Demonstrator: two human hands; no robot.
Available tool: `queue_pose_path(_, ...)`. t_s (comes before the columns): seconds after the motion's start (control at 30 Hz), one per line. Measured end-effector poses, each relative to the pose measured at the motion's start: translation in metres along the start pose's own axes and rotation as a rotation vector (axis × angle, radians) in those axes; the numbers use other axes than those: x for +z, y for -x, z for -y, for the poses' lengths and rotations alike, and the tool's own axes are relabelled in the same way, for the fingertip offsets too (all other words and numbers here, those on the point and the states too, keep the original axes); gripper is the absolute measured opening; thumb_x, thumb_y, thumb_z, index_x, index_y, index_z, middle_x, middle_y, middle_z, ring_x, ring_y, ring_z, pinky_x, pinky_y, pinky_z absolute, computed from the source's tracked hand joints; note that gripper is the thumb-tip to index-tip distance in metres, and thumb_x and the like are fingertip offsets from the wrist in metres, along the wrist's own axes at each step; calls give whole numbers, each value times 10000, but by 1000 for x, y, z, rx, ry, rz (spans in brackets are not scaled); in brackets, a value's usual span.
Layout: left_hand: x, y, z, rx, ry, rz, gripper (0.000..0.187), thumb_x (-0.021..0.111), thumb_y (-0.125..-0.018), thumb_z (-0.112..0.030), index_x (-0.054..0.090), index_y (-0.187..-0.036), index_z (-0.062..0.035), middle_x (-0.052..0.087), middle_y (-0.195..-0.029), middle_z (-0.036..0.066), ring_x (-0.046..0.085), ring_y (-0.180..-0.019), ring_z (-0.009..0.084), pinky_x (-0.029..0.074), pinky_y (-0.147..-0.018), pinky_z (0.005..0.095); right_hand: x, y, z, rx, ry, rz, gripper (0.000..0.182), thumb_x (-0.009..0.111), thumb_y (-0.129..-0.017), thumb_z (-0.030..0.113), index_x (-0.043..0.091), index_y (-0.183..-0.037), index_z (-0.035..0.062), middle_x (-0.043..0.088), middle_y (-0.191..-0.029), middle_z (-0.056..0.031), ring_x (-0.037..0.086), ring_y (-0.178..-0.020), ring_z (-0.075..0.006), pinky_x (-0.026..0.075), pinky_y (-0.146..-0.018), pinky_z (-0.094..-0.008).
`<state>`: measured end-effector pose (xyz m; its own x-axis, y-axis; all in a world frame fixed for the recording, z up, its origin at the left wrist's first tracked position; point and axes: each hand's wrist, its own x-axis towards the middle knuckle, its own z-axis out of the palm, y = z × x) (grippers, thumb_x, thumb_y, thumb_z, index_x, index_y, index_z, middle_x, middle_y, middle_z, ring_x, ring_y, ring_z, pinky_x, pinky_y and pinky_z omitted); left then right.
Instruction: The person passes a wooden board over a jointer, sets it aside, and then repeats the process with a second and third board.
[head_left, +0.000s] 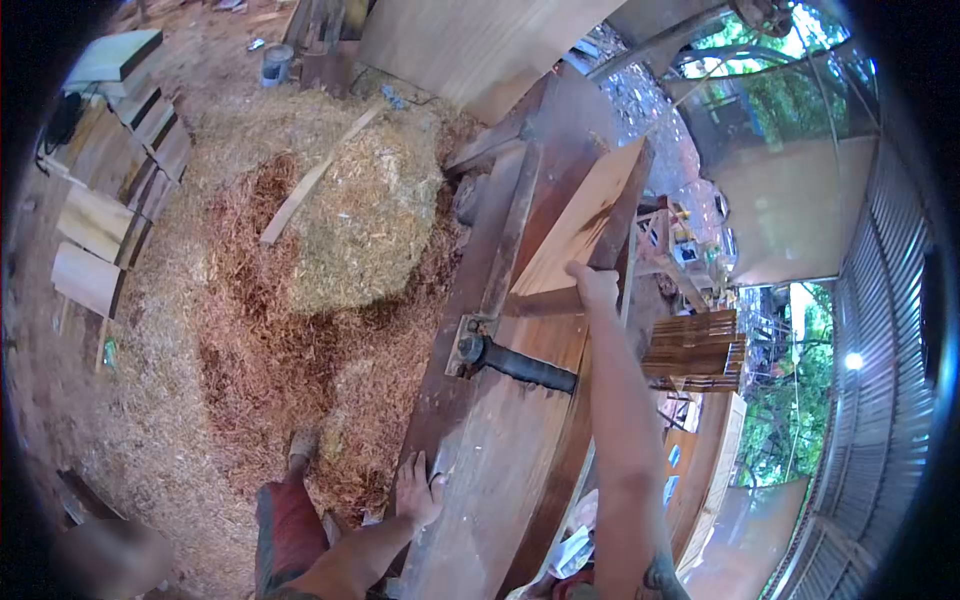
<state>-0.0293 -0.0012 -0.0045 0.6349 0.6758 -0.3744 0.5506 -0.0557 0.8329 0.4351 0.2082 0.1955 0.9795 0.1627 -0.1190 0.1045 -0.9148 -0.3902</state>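
A thick wooden board stands tilted over the far part of a long brown jointer-like woodworking machine. My right hand is closed on the near upper edge of this board, its arm reaching across the machine. Nearer to me, a dark cylinder, fixed to a metal bracket, lies across the machine's bed. My left hand rests on the bed's left edge with its fingers spread, holding nothing.
Wood shavings are heaped left of the machine, with a narrow strip of wood across them. Cut wooden blocks lie at far left. Dark slats are to the right. A large panel stands at the back.
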Motion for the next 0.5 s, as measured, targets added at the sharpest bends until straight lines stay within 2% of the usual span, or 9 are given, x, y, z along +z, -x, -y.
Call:
queue_pose_path(0.1,-1,4,-3,-1,12,-7,734,542,-1028,-412,326,-1566,38,409,-1534,332,414,-1406,513,347,-1187,585,-8,-9,-6,-57,-8,147,987,877,-648,425,499,-1344,-164,620,-1344,-336,640,-1263,-387,511,-1068,-410)
queue_pose_path(0.2,-6,0,-4,16,-15,-30,710,545,-1034,-380,353,-1549,70,431,-1508,348,442,-1376,517,361,-1180,569,-5,20,-14,-126,-38,-16,560,881,-660,373,770,-951,-93,771,-1001,-242,750,-998,-356,570,-911,-416)
queue_pose_path(0.23,-4,1,-4,24,-25,-31,701,546,-1037,-366,366,-1539,88,443,-1493,357,454,-1361,519,367,-1177,563,-9,32,-20,-125,-8,35,683,885,-655,392,688,-1060,-122,738,-1091,-272,728,-1061,-374,560,-947,-425)
queue_pose_path(0.3,-1,1,0,7,-13,-20,722,518,-1044,-422,354,-1558,58,418,-1528,350,421,-1408,509,353,-1199,550,-22,63,-40,-112,49,135,953,893,-645,431,523,-1276,-180,671,-1272,-330,683,-1187,-410,541,-1020,-441)
queue_pose_path(0.37,0,2,1,8,5,-24,734,489,-1054,-458,347,-1569,45,399,-1551,350,396,-1438,507,344,-1211,544,-50,139,-47,-149,84,95,949,901,-664,416,499,-1295,-169,687,-1251,-320,690,-1169,-426,550,-1004,-455)
queue_pose_path(0.43,0,2,1,30,23,-50,737,459,-1066,-473,345,-1572,51,387,-1560,358,380,-1452,513,340,-1215,545,-74,205,-72,-142,80,158,937,906,-688,408,480,-1319,-140,694,-1236,-317,688,-1179,-419,559,-992,-453)
queue_pose_path(0.5,6,-4,13,41,10,-53,713,433,-1077,-481,383,-1555,46,421,-1546,350,420,-1429,507,353,-1207,544,-91,276,-114,-204,119,198,923,899,-713,392,453,-1350,-106,686,-1214,-336,714,-1103,-441,582,-936,-477)
